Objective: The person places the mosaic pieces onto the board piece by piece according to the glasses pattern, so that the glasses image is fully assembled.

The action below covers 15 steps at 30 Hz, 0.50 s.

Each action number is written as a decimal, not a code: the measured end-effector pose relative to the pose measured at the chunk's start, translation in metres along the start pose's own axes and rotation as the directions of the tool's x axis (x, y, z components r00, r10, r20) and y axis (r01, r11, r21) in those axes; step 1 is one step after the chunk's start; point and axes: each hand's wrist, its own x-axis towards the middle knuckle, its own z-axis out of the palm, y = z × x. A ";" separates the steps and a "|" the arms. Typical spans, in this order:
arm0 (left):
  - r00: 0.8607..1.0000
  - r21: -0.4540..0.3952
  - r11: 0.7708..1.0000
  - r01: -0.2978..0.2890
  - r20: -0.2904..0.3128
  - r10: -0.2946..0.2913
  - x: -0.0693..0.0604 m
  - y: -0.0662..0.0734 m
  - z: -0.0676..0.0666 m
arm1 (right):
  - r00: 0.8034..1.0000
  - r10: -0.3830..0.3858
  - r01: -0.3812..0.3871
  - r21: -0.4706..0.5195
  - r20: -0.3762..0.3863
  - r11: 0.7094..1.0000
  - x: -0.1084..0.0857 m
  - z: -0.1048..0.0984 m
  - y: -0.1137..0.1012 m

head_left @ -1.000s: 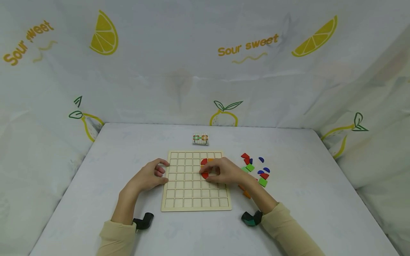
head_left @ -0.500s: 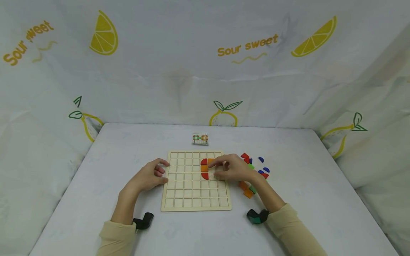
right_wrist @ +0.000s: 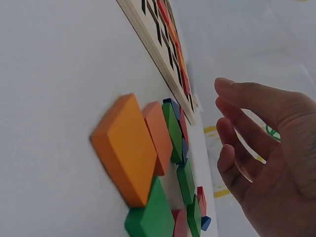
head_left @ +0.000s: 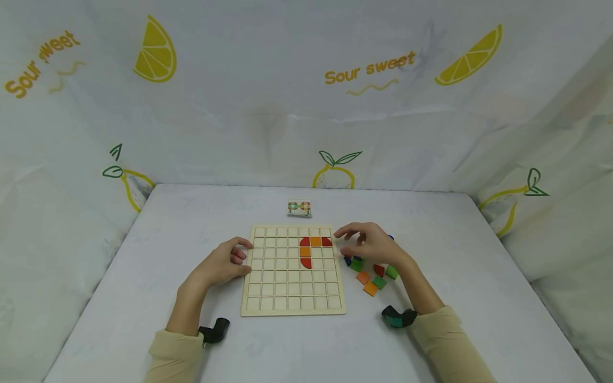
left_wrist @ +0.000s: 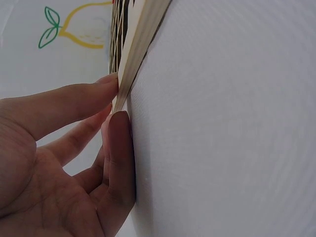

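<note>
A pale wooden grid board (head_left: 282,290) lies flat on the table. Along its left edge, my left hand (head_left: 222,263) touches the rim with thumb and fingertips; the left wrist view shows the thumb (left_wrist: 94,94) against the wooden edge. On the board's upper right, red rounded pieces (head_left: 326,242) and orange squares (head_left: 305,251) fill several cells. Beyond the board's right edge hovers my right hand (head_left: 375,244), fingers loosely bent with nothing between them. Loose orange (right_wrist: 126,148), green (right_wrist: 150,212), red and blue pieces lie below it, some hidden by the hand.
A small pattern card (head_left: 299,207) stands behind the board. Black wrist mounts (head_left: 215,331) sit on both forearms. A white cloth with lemon prints (head_left: 335,175) hangs at the back. The loose blocks (head_left: 371,288) crowd the board's right side.
My right hand has withdrawn rightward from the board to above the loose pieces. A red rounded piece now shows in the cell right of the top orange square. The left hand stays put.
</note>
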 end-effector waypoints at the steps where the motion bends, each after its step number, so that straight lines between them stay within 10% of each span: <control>1: 1.000 -0.002 1.000 0.000 0.000 0.000 0.000 0.000 0.000 | 1.000 0.010 -0.010 0.000 -0.005 1.000 -0.001 -0.002 0.001; 15: 1.000 0.011 1.000 0.011 -0.013 -0.011 0.002 -0.001 0.002 | 0.996 0.083 -0.083 0.002 -0.017 0.997 -0.020 -0.020 0.026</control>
